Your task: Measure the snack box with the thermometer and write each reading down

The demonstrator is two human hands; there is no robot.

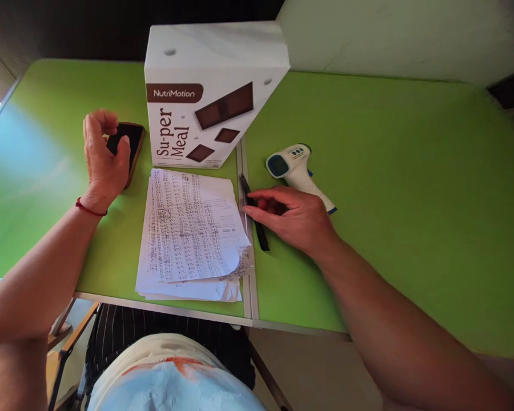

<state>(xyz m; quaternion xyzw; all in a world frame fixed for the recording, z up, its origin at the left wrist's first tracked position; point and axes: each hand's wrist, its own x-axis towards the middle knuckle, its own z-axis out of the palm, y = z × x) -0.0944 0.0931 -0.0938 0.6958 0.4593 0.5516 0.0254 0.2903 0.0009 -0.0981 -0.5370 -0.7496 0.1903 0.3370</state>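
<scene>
My left hand (103, 154) rests on a dark phone (131, 142) lying on the green table (394, 188), with fingers curled over its screen; a red thread circles the wrist. My right hand (297, 220) lies palm down over a black pen (257, 220) at the seam between two tabletops, fingertips touching it. Between the hands sits a stack of handwritten paper sheets (192, 234), its lower right corner curled up.
A white "NutriMotion Su-per Meal" box (205, 91) stands upright behind the papers. A white infrared thermometer (297, 171) lies just beyond my right hand. A metal seam (249, 285) runs between the tabletops. The table's front edge is near my lap.
</scene>
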